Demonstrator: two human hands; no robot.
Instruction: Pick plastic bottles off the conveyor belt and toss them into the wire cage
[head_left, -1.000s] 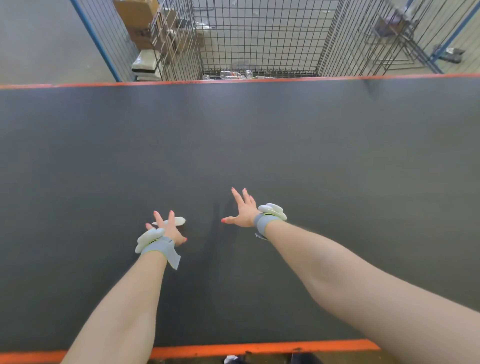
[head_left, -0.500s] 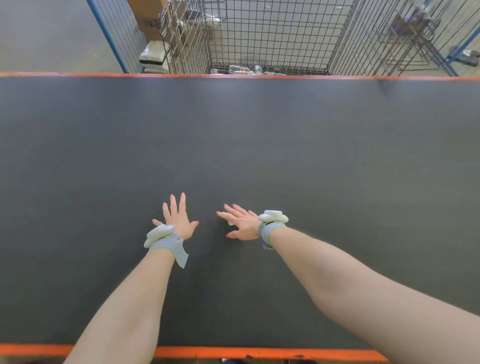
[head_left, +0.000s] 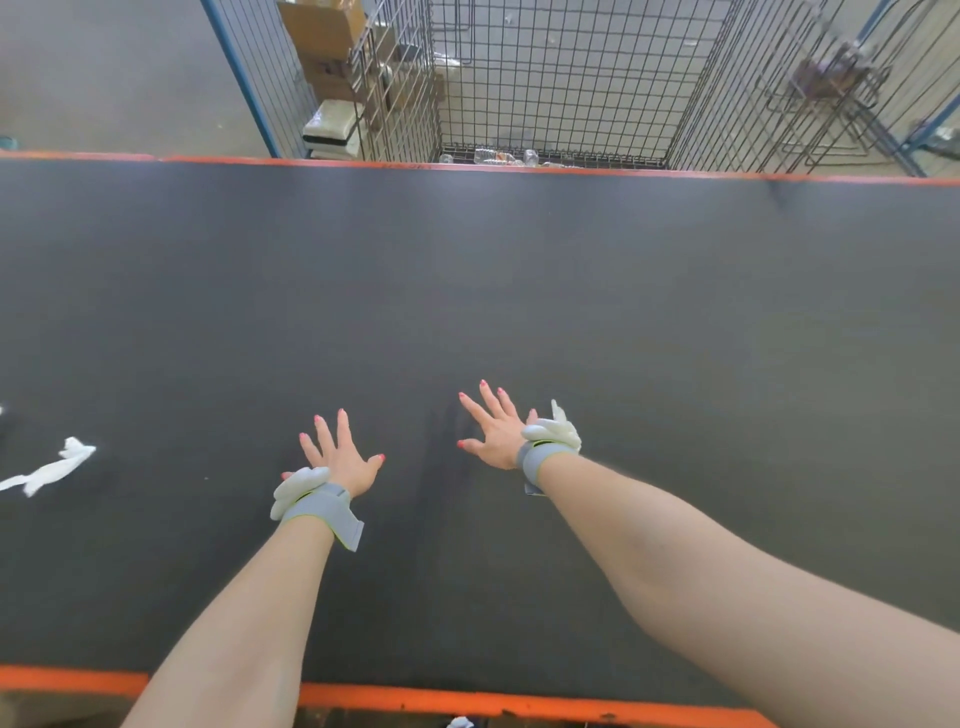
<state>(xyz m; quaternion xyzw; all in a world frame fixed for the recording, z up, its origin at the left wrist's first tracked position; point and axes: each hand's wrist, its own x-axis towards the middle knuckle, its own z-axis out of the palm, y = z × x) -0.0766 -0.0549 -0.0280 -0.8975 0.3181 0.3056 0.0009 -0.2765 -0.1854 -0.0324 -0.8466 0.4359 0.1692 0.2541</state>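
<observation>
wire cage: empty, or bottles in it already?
Not empty: a few clear plastic bottles lie on the wire cage floor, at the side nearest the conveyor belt. Too small to count.

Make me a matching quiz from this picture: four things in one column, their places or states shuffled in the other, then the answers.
1 left hand
2 white scrap
3 plastic bottles
4 cardboard box

A on the floor of the wire cage
B stacked left of the cage, behind mesh
C fingers spread, holding nothing
D lying on the conveyor belt, far left

Pairs: 1-C, 2-D, 3-A, 4-B
</observation>
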